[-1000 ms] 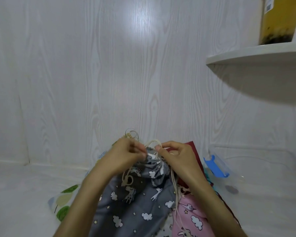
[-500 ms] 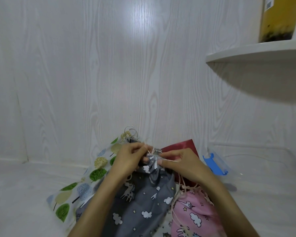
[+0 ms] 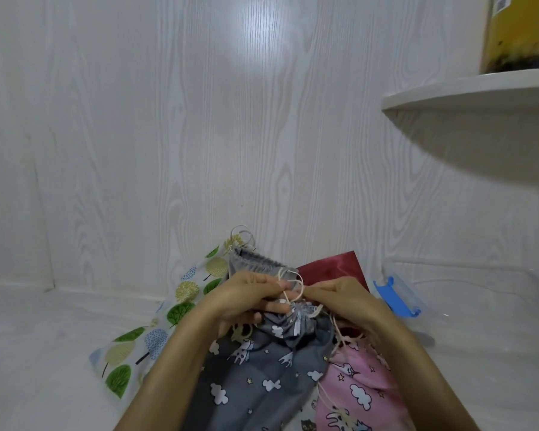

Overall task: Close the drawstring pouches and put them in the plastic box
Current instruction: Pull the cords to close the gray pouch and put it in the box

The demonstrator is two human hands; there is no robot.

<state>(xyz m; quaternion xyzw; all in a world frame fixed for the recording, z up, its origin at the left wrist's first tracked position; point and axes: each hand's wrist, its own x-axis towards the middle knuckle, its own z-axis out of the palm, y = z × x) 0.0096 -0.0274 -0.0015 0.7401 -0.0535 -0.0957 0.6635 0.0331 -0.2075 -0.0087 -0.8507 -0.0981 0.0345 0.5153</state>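
Observation:
A grey drawstring pouch [image 3: 262, 371] printed with clouds and unicorns lies in front of me, its mouth gathered tight. My left hand [image 3: 246, 298] and my right hand [image 3: 339, 295] both pinch its cream cord [image 3: 288, 290] just above the gathered mouth. A pink pouch [image 3: 358, 390] lies to its right with loose cords. A tree-print pouch [image 3: 156, 331] lies to the left, and a plain grey pouch [image 3: 255, 264] and a dark red pouch [image 3: 333, 265] lie behind. The clear plastic box [image 3: 479, 293] stands at the right.
A blue latch [image 3: 392, 295] sits on the box's near-left side. A white shelf [image 3: 467, 88] juts from the wall at upper right, carrying a yellow container [image 3: 517, 32]. White wood-grain wall stands close behind the pouches.
The pouch and both hands have dropped lower and the mouth has been drawn tighter. The tree-print pouch and the plain grey pouch have come into view behind my hands.

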